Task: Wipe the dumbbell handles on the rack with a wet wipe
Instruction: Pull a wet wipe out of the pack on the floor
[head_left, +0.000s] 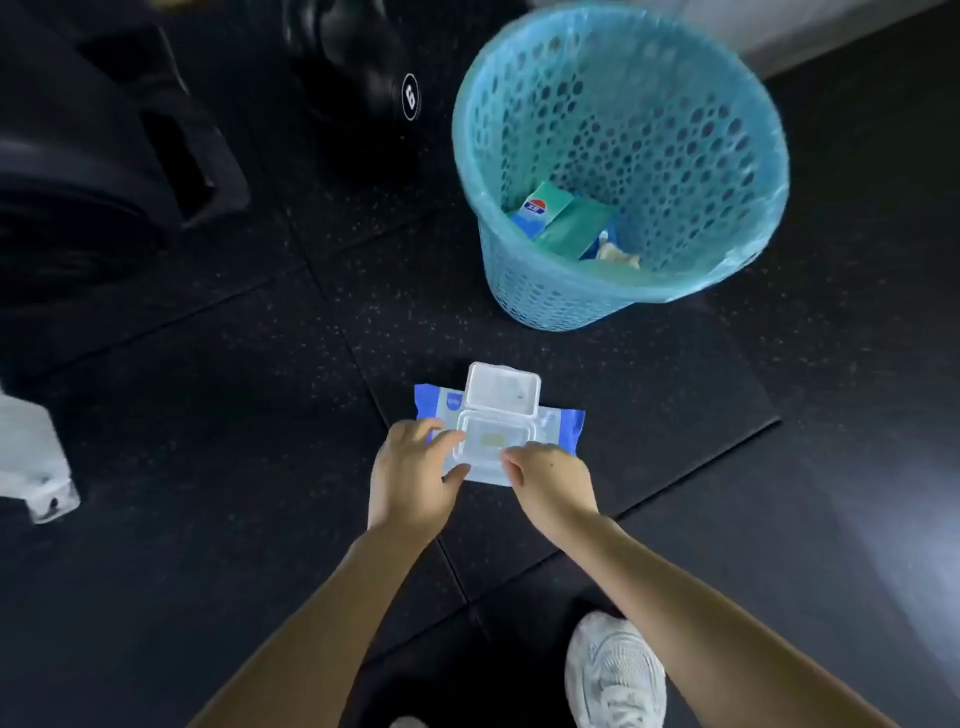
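Note:
A blue and white wet wipe pack (563, 423) lies on the black rubber floor, its white flip lid (503, 389) standing open. My left hand (413, 475) holds the pack's left side, fingers on top and thumb at the near edge. My right hand (550, 483) reaches to the opening under the lid, its fingertips at the near edge of the opening; whether they pinch a wipe is hidden. A black dumbbell head marked 6 (395, 93) sits at the top, blurred.
A light blue perforated waste basket (623, 171) with a liner and some packaging stands just beyond the pack. Dark gym equipment (104, 171) fills the upper left. A white object (31, 457) lies at the left edge. My white shoe (615, 670) is at the bottom.

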